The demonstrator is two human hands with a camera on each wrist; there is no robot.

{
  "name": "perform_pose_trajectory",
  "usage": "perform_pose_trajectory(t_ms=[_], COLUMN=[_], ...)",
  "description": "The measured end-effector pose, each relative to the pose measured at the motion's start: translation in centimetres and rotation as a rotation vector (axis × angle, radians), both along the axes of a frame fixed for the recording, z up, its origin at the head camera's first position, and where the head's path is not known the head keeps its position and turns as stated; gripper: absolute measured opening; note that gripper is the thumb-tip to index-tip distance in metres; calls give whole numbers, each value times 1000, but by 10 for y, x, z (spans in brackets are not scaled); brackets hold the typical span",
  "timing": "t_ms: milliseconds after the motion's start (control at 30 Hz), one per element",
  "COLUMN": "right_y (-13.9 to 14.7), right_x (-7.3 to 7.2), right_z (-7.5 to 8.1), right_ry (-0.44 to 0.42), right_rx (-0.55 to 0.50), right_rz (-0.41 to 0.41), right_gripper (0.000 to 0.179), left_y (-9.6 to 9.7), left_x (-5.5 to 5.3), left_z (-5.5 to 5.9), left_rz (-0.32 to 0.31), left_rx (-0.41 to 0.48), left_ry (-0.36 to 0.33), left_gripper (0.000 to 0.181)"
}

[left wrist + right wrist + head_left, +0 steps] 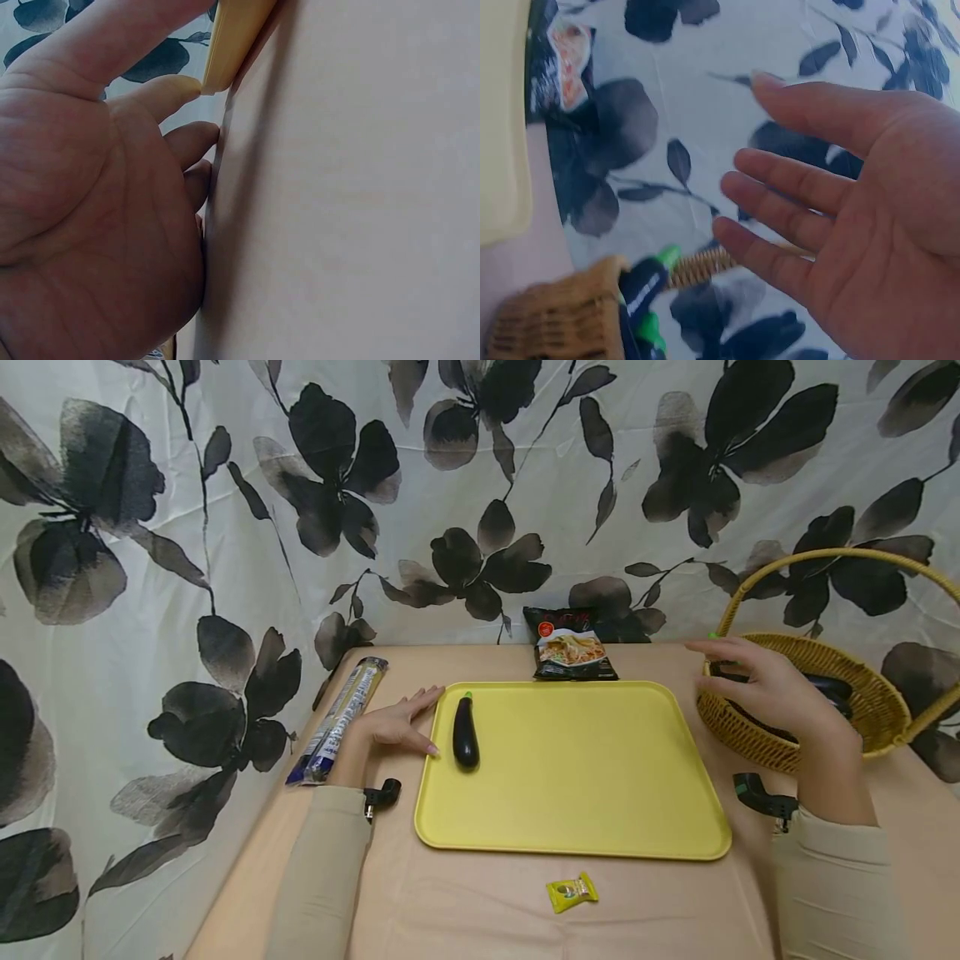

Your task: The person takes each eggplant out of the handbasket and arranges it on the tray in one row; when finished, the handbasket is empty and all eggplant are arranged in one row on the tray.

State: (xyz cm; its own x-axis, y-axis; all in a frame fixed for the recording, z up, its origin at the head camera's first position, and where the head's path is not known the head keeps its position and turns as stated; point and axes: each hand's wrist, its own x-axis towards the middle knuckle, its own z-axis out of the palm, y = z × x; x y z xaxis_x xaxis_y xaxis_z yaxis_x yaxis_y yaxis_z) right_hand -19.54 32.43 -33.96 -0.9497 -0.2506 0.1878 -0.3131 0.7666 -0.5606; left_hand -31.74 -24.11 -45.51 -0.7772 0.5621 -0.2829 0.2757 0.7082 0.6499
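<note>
Biggest risk I can see: the right hand [772, 697] hovers over the rim of the woven yellow wicker basket with the hoop handle [877, 727] at the right of the frame, fingers spread and relaxed, holding nothing. The dark glossy eggplants inside [832, 685] look smooth and rounded, so a loose pinch could slip. The basket also looks light, so catching that handle might tip or drag it on the peach cloth-covered worktop [480, 910].

The left hand [397, 722] lies flat and open beside the left edge of the flat yellow plastic tray [585, 777], fingertips right at its rim. A bump there could slide the slick tray and roll the small shiny purple eggplant with the green tip [465, 739] lying near its left edge.

Other stuff: a crinkly black noodle packet [572, 647] behind the tray, a long clear-wrapped stick pack [341, 718] at left, and a small yellow-green sachet [572, 892] in front.
</note>
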Motion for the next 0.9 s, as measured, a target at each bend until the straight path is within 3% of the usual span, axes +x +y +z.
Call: perform_pose_trajectory(t_ms=[167, 567, 900], right_y=[22, 59, 82], right_x=[0, -1, 2], right_z=[-5, -23, -36], right_ry=[-9, -121, -235], right_rx=[13, 45, 106], right_rz=[-24, -99, -96], right_gripper=[55, 49, 52], left_y=[-1, -1, 1], left_x=[0, -1, -2], left_z=[-1, -3, -2], left_rz=[10, 10, -2], left_rx=[8, 4, 10], left_ry=[-5, 2, 2], left_gripper=[130, 130, 131])
